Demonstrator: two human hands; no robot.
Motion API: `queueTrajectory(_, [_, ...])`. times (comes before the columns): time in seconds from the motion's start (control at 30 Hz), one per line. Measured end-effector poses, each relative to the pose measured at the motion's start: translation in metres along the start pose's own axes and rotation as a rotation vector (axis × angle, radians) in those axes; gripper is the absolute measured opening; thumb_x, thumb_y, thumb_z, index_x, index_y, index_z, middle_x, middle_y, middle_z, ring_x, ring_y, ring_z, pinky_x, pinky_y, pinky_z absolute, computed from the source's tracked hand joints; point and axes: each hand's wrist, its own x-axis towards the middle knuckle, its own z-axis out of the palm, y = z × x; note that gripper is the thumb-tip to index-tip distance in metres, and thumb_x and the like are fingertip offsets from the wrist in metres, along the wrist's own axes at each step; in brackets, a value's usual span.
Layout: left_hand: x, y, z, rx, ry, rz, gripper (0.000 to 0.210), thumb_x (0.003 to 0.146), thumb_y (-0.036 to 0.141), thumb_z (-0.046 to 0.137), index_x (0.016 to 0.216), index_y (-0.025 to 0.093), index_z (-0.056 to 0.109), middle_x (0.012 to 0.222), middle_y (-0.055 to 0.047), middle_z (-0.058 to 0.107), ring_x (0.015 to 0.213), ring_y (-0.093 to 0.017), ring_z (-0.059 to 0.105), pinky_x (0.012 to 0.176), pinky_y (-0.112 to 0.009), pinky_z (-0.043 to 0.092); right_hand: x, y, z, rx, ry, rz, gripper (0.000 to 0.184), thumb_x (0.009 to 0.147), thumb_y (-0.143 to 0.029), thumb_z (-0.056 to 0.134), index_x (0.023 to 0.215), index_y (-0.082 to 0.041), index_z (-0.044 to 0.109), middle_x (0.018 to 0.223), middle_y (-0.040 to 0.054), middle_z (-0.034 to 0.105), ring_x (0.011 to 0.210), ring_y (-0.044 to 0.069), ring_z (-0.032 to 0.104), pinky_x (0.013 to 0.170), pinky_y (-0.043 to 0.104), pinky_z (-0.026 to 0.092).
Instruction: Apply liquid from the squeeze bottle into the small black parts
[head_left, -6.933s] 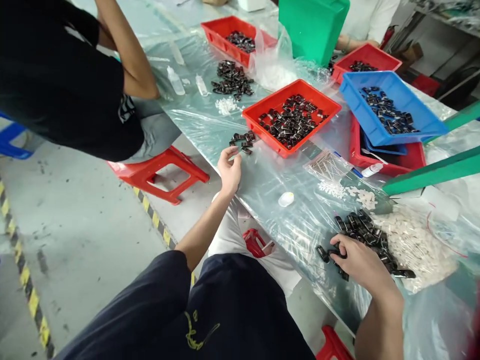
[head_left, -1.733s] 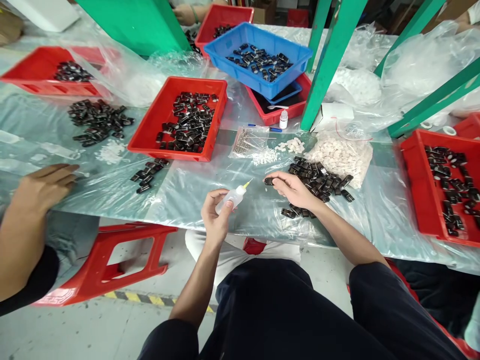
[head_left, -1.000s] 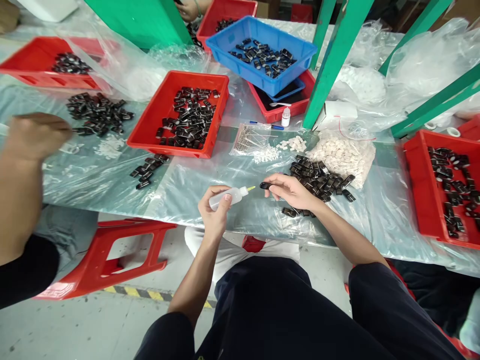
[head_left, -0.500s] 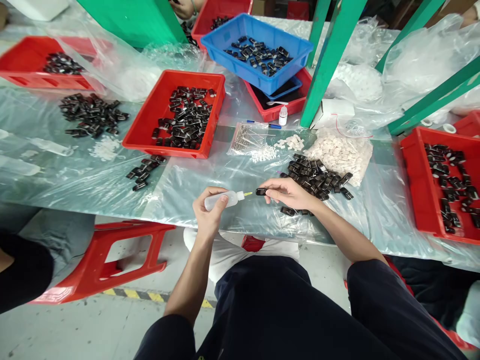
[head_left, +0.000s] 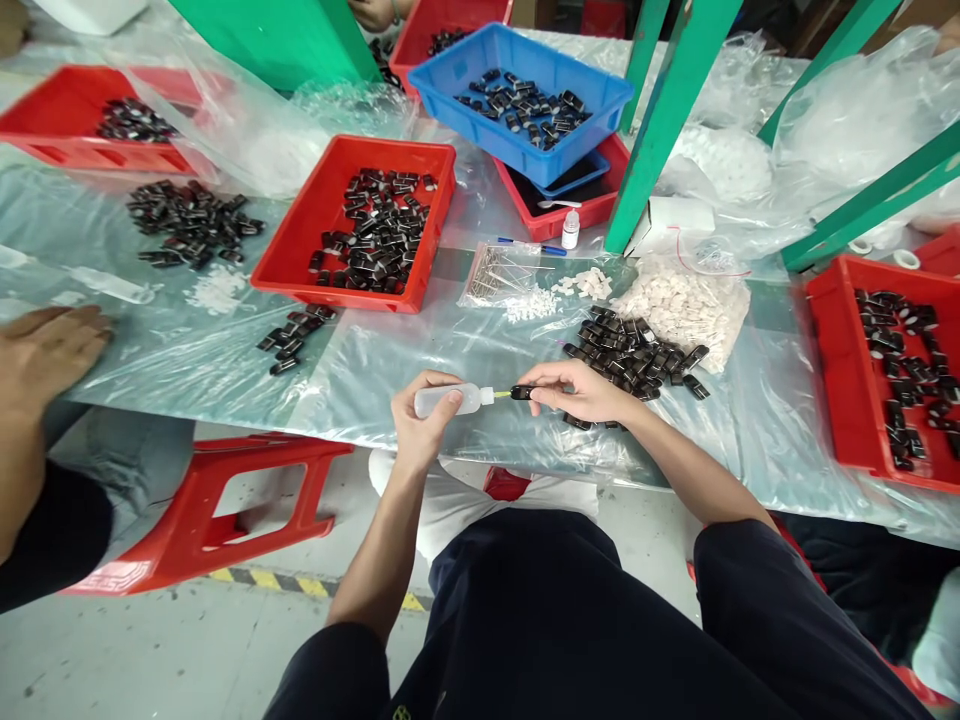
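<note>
My left hand (head_left: 422, 418) is wrapped round a translucent squeeze bottle (head_left: 469, 398) with a thin yellow-green needle tip, which points right. Between the thumb and fingers of my right hand (head_left: 574, 390) is a small glossy black piece (head_left: 520, 392). The needle tip meets the left end of this piece; whether it goes inside I cannot tell. Just beyond my right hand lies a pile of similar black pieces (head_left: 637, 355). Small white parts (head_left: 531, 305) and a plastic bag of thin metal pins (head_left: 499, 272) lie farther back on the film-covered table (head_left: 375, 375).
A red bin (head_left: 262, 270) of black pieces stands back left, a blue tray (head_left: 450, 95) behind it, another red bin (head_left: 832, 370) at right. A bag of white parts (head_left: 690, 305) lies near a green post (head_left: 667, 130). A co-worker's hand (head_left: 52, 355) rests at left.
The bottle's needle tip and the black piece have come together; a gap lay between them before. A co-worker's hand has appeared on the table at the left.
</note>
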Motion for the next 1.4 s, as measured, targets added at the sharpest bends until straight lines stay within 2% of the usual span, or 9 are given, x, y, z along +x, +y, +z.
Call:
queueTrajectory(0.17, [-0.001,-0.005,-0.001,-0.005,-0.006,-0.004,0.041,0.077,0.06,0.079,0.081,0.019,0.076,0.067,-0.001,0.066,0.055,-0.013,0.054,0.052,-0.026,0.042,0.0,-0.001,-0.001,0.006,-0.002,-0.008,0.03,0.104,-0.037,0.06,0.117,-0.012,0.069,0.079,0.0035,0.074,0.054,0.008,0.044,0.049,0.023,0.031])
queueTrajectory(0.33, [-0.002,-0.006,-0.002,-0.019,0.009,0.001,0.044,0.079,0.062,0.079,0.082,0.018,0.076,0.065,-0.001,0.065,0.05,-0.01,0.048,0.048,-0.025,0.035,0.0,-0.001,0.0,0.016,0.006,-0.025,0.029,0.104,-0.037,0.06,0.116,-0.012,0.069,0.079,0.0032,0.074,0.054,0.008,0.044,0.05,0.024,0.032])
queueTrajectory(0.5, [-0.004,-0.007,-0.002,-0.054,0.008,-0.006,0.044,0.078,0.062,0.081,0.082,0.018,0.076,0.062,0.0,0.063,0.049,-0.01,0.047,0.047,-0.025,0.032,-0.001,-0.002,-0.001,0.0,0.006,-0.03,0.03,0.105,-0.038,0.059,0.117,-0.013,0.069,0.08,0.0038,0.073,0.058,0.01,0.05,0.053,0.025,0.035])
queueTrajectory(0.9, [-0.004,0.001,0.0,0.011,0.039,0.048,0.049,0.072,0.063,0.084,0.08,0.016,0.076,0.064,-0.001,0.066,0.053,-0.011,0.054,0.05,-0.024,0.044,-0.001,-0.001,0.0,-0.006,0.021,-0.052,0.028,0.104,-0.035,0.06,0.117,-0.012,0.069,0.078,0.0029,0.073,0.057,0.009,0.05,0.053,0.024,0.035])
queueTrajectory(1.2, [-0.004,0.003,-0.001,0.009,0.019,0.069,0.04,0.073,0.054,0.086,0.081,0.016,0.077,0.063,-0.001,0.066,0.052,-0.011,0.055,0.05,-0.024,0.045,-0.001,-0.001,-0.001,-0.018,0.018,-0.05,0.028,0.105,-0.033,0.059,0.117,-0.011,0.069,0.078,0.0034,0.073,0.058,0.009,0.051,0.053,0.024,0.035])
queueTrajectory(1.4, [-0.003,0.006,0.0,0.027,0.018,0.081,0.046,0.073,0.06,0.085,0.08,0.015,0.076,0.063,-0.002,0.067,0.051,-0.011,0.056,0.049,-0.023,0.046,-0.002,-0.002,0.0,-0.01,0.011,-0.048,0.028,0.105,-0.034,0.06,0.117,-0.011,0.069,0.078,0.0029,0.072,0.058,0.009,0.051,0.054,0.024,0.035])
